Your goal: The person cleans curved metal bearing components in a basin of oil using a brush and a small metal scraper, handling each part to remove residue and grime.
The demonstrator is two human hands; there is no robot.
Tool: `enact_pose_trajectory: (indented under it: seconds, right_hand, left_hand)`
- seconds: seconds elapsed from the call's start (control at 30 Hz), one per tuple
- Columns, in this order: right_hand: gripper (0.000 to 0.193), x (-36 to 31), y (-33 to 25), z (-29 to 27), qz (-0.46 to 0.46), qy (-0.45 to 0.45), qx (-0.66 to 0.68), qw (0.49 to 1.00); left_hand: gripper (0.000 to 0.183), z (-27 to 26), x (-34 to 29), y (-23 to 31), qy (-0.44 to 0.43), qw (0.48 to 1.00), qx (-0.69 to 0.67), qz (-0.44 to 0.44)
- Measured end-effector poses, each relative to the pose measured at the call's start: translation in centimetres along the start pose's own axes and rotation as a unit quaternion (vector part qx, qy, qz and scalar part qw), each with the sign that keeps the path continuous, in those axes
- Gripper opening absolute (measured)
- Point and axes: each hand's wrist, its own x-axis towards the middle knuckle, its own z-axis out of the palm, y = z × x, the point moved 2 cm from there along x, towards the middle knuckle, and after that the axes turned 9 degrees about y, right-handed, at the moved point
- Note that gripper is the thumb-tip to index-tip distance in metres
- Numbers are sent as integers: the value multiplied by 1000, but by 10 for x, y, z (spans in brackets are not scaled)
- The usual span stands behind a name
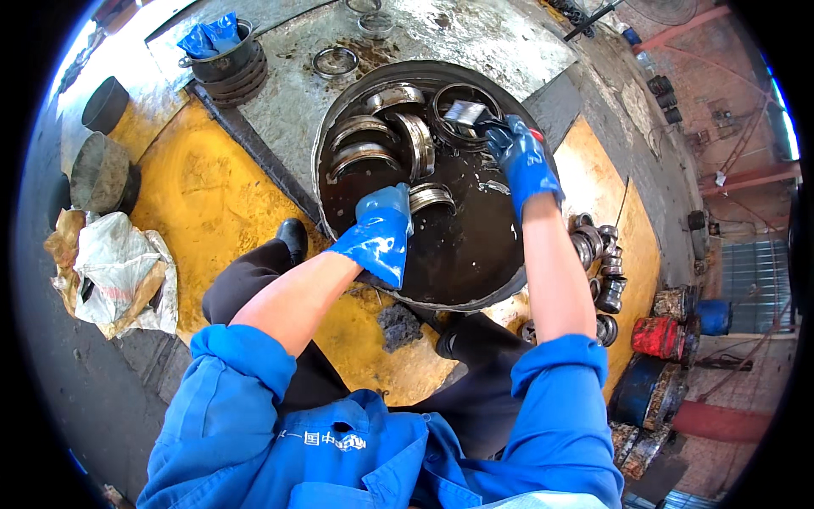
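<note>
A wide round black pan (pixel 462 254) of dark liquid stands on the floor in front of me. My left hand (pixel 383 222), in a blue rubber glove, is closed on the left end of a shiny metal ring (pixel 431 197) in the liquid; its fingertips are partly hidden. My right hand (pixel 521 161), gloved the same way, grips a brush (pixel 465 112) with pale bristles and a red-tipped handle. The bristles lie over a larger ring (pixel 443 134) at the pan's far side. Several wet rings (pixel 417 144) rest in the pan's far left part.
Several small metal rings (pixel 609 267) lie on the yellow floor plate right of the pan. A pot with blue packaging (pixel 222 64) stands at far left, a white sack (pixel 119 263) at left. A dark rag (pixel 398 327) lies before the pan. Drums (pixel 657 338) line the right.
</note>
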Motion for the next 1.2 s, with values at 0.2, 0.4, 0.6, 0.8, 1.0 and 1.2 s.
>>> enact_pose_trajectory:
  seconds: [0.2,0.4,0.6,0.8,1.0,1.2]
  right_hand:
    - [24,71,-33,-59,35,85,-107,990]
    - [37,-14,-85,-129,-153,30,-158,975]
    - [35,-70,-109,-268,-144,216,-173,950]
    - [36,-12,29,-452,-109,295,-491,813]
    - [32,11,160,-448,-19,189,-607,771]
    - [35,48,252,-381,3,38,-743,668]
  left_hand:
    - [52,1,5,16,-20,1000,0,14]
    - [45,1,6,8,36,999,22,7]
    - [64,12,10,8,59,995,58,60]
    - [60,36,27,-9,83,987,-13,139]
    - [54,38,28,-23,143,972,102,157]
    - [74,19,12,-1,91,986,133,35]
